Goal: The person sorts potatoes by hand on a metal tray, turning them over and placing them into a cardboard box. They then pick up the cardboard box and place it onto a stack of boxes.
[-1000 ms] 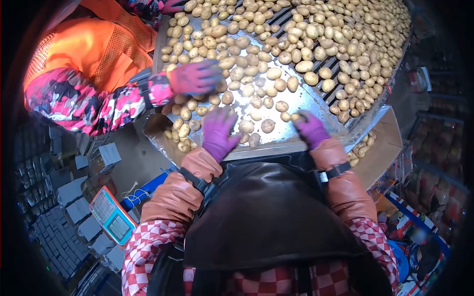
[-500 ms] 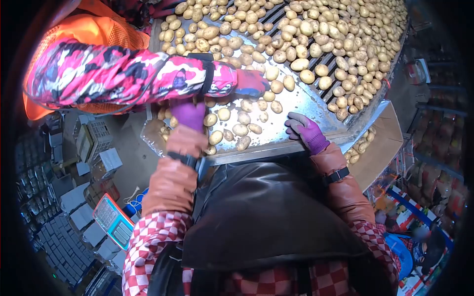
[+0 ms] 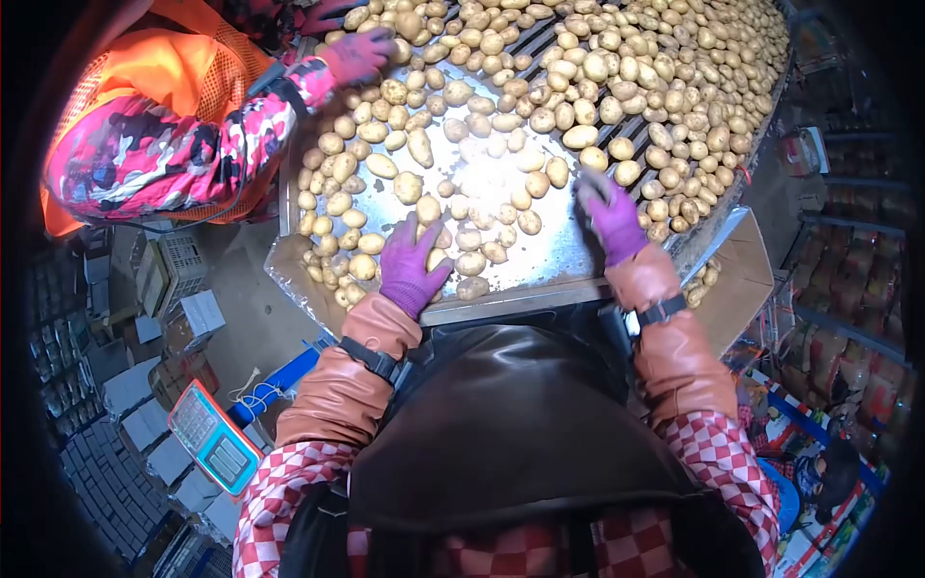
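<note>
Loose potatoes (image 3: 409, 187) lie scattered over a shiny metal sorting table (image 3: 554, 252). My left hand (image 3: 414, 262), in a purple glove, rests at the near left of the table with its fingers spread among the potatoes. Its fingertips are beside or touching a few of them; nothing is gripped. My right hand (image 3: 614, 220), also gloved in purple, is over the right part of the metal surface, close to the slatted rack (image 3: 611, 106). Its fingers point away from me, apart and slightly blurred, and no potato shows in them.
A co-worker's gloved hand (image 3: 361, 56) is among potatoes at the far left. A thick heap of potatoes (image 3: 694, 77) covers the rack. An open cardboard box (image 3: 742, 265) with potatoes stands at the right. A scale display (image 3: 214, 438) is at the lower left.
My left hand has moved right and come down onto the potatoes. My right hand has shifted slightly forward and right. The co-worker's arm has drawn back to the far left; more potatoes show at left.
</note>
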